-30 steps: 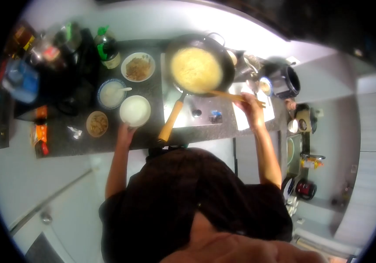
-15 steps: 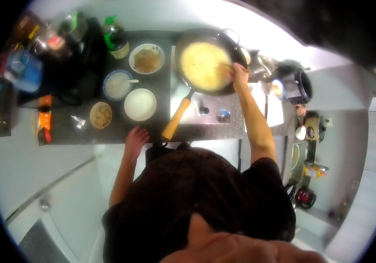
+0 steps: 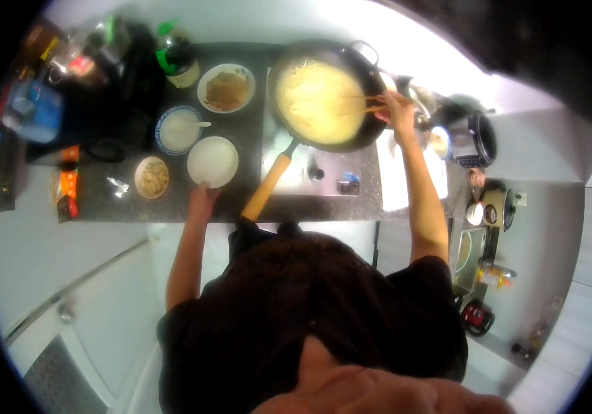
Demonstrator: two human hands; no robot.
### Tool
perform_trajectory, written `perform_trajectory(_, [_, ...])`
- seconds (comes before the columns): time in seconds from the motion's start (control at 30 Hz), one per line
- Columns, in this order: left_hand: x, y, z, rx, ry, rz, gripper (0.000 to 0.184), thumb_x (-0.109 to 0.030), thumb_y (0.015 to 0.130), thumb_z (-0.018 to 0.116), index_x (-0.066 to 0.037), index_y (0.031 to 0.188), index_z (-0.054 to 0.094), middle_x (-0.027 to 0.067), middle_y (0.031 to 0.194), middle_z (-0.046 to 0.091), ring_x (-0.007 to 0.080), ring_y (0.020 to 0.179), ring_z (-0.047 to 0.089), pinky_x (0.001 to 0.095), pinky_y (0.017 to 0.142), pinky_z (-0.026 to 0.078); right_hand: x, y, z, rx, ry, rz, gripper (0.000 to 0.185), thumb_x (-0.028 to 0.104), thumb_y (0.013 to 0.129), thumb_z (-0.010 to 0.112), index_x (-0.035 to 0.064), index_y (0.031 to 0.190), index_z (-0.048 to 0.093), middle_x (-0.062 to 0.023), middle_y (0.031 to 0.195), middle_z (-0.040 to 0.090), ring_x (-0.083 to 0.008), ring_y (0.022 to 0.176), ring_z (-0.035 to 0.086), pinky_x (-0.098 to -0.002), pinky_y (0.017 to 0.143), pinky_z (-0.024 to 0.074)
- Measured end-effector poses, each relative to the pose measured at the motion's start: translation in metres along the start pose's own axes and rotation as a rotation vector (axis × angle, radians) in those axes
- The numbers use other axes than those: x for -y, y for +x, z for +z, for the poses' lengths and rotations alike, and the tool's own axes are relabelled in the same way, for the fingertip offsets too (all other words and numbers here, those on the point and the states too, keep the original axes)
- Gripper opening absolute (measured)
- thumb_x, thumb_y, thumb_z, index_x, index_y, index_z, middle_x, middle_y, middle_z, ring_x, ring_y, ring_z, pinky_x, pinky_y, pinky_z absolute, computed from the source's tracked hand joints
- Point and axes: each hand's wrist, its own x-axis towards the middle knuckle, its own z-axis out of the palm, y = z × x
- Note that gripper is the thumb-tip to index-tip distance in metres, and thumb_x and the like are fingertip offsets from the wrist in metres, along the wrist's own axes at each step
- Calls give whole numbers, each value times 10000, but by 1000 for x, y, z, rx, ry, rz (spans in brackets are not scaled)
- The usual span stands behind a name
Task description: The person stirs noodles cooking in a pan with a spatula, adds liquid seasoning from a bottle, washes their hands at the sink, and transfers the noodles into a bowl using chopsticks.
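My right hand [image 3: 397, 114] is closed around a pair of chopsticks [image 3: 375, 105], whose tips reach into a dark wok [image 3: 365, 76]. Pale yellow food [image 3: 313, 96], perhaps noodles or batter, covers much of the wok's bottom; its kind is blurred. The wok stands on the stove, its wooden handle [image 3: 268, 186] pointing toward my body. My left hand [image 3: 204, 196] grips the near rim of a plain white bowl [image 3: 213, 163], with its fingers partly hidden by the bowl.
Left of the stove [image 3: 341, 162] are a plate of brown food [image 3: 226, 88], a blue-rimmed bowl with a spoon [image 3: 179, 130], a small bowl of pale pieces [image 3: 152, 177] and a green-capped bottle [image 3: 177, 58]. A rice cooker [image 3: 472, 138] stands at the right.
My left hand has moved from the counter edge up to the white bowl's rim and taken hold. My right hand has drawn slightly right with the chopsticks, which now show apart.
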Motion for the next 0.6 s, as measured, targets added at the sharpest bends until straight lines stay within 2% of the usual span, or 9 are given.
perform_trajectory(0.07, [-1,4,-2,30,-7,1,355,-127,847,534,34,1162,509,152,1131,551,287,1039,566,419,881,498,-5,9,-9,86,-214,162,349,175,927,560,-77,1168,543,-183,1040,658,-229,753,676,-287,610,586])
perform_trajectory(0.2, [-1,4,-3,-27,-25,-32,384,-118,837,541,25,1190,490,141,1141,552,288,1059,567,433,904,494,-40,22,-7,55,-166,175,328,171,921,568,-66,1148,551,-159,970,665,-215,701,666,-273,573,583])
perform_trajectory(0.27, [-3,0,-2,-30,-41,-34,390,-116,835,546,19,1196,486,135,1142,554,287,1065,567,436,909,493,-62,30,-5,130,48,294,266,150,917,573,-39,1104,568,-125,914,652,-206,700,658,-271,584,588])
perform_trajectory(0.37, [-9,-10,1,27,-39,-11,408,-118,838,555,5,1219,477,126,1155,558,278,1062,571,440,917,485,-69,30,11,230,227,319,200,119,911,579,-18,1056,575,-108,898,630,-201,750,658,-261,610,599])
perform_trajectory(0.47, [-26,-32,25,20,-49,-6,422,-120,850,557,-17,1249,465,126,1177,559,267,1063,570,430,938,473,-79,34,28,264,340,392,153,87,914,565,-15,1028,571,-131,947,625,-206,806,656,-254,646,610])
perform_trajectory(0.53, [-36,-42,37,155,-64,12,454,-123,862,552,-25,1290,439,130,1194,558,260,1080,565,408,946,465,-76,33,42,281,377,417,147,78,916,557,-26,1020,564,-143,955,623,-216,823,656,-261,662,614])
perform_trajectory(0.6, [-44,-50,45,168,-44,6,460,-132,871,546,-22,1302,428,131,1206,554,257,1094,559,402,949,463,-68,31,56,296,415,440,142,69,918,548,-37,1011,558,-155,962,621,-227,840,657,-268,678,619])
